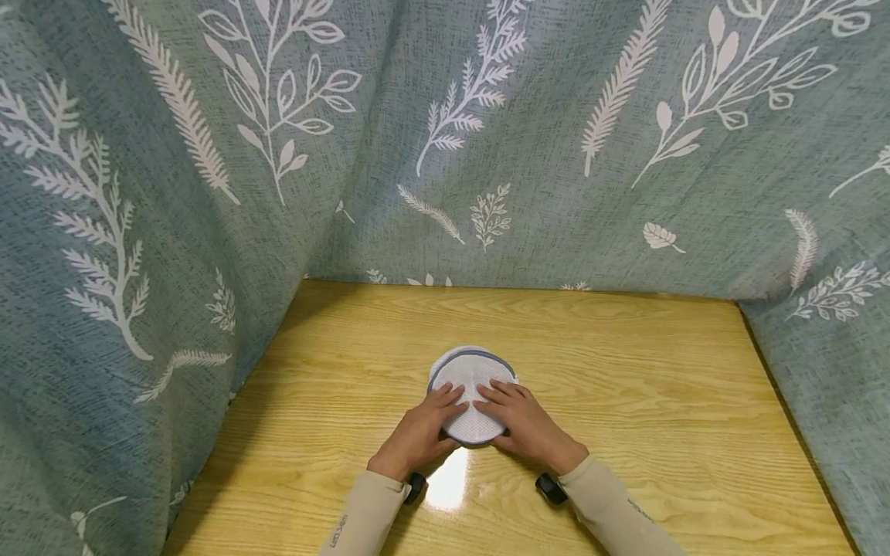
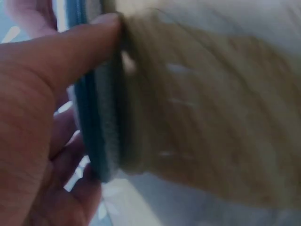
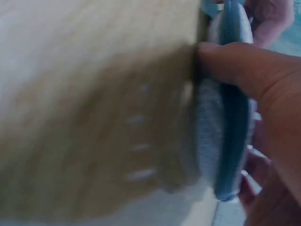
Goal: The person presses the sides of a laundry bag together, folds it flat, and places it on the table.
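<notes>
A round white mesh laundry bag (image 1: 474, 426) with a dark blue-grey rim lies under both hands, near the middle of the wooden table in the head view. My left hand (image 1: 426, 423) grips its left side, fingers spread over the top and thumb at the near edge. On the opposite side my right hand (image 1: 534, 427) holds it the same way. Seen from the left wrist, the thumb (image 2: 70, 54) presses across the blue zipper edge (image 2: 89, 127). From the right wrist, the zipper (image 3: 235, 132) runs along the bag's side, with the thumb (image 3: 240, 63) over it.
The yellow wooden table (image 1: 647, 386) extends around the bag. A blue-green curtain (image 1: 542, 201) with white leaf patterns hangs along its back and both sides. Dark wrist devices (image 1: 552, 488) sit at the sleeve cuffs.
</notes>
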Tool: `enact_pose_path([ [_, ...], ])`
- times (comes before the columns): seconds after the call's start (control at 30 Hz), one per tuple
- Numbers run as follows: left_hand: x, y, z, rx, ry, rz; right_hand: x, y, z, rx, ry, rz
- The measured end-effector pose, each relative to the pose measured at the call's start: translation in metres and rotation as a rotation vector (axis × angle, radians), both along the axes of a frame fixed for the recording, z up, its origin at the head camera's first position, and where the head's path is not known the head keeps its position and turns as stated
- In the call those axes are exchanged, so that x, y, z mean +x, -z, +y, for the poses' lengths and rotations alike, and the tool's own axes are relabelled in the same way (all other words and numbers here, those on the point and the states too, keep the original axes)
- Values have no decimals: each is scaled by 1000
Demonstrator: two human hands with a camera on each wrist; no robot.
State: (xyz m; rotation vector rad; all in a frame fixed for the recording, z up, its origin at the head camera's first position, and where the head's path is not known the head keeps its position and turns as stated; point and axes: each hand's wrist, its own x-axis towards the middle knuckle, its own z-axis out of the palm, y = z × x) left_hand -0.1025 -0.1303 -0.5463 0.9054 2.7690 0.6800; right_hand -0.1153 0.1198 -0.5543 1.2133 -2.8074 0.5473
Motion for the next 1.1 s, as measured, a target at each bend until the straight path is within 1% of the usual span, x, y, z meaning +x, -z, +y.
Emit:
enact_pose_path([
  [0.07, 1, 0, 1, -17, 5, 11, 1, 0, 0, 4, 2, -13],
  [0.23, 1, -4, 3, -20, 1, 22, 1, -2, -2, 16, 9, -25],
  [0.4, -2, -2, 3, -20, -2, 28, 0, 0, -2, 53, 14, -8],
  [0.57, -2, 1, 2, -12, -4, 45, -1, 2, -1, 54, 8, 22],
  [0.7, 1, 3, 0, -10, -8, 65, 0, 3, 2, 29, -5, 44],
  [0.83, 4, 3, -2, 6, -31, 61, 0, 5, 6, -15, -20, 92],
  [0.93, 5, 3, -4, 24, -40, 72, 1, 5, 10, -53, -29, 125],
  [1.0, 6, 4, -5, 35, -42, 90, 1, 4, 13, -72, -30, 140],
  [1.1, 7, 5, -9, 51, -53, 133, 1, 2, 19, -105, -22, 130],
])
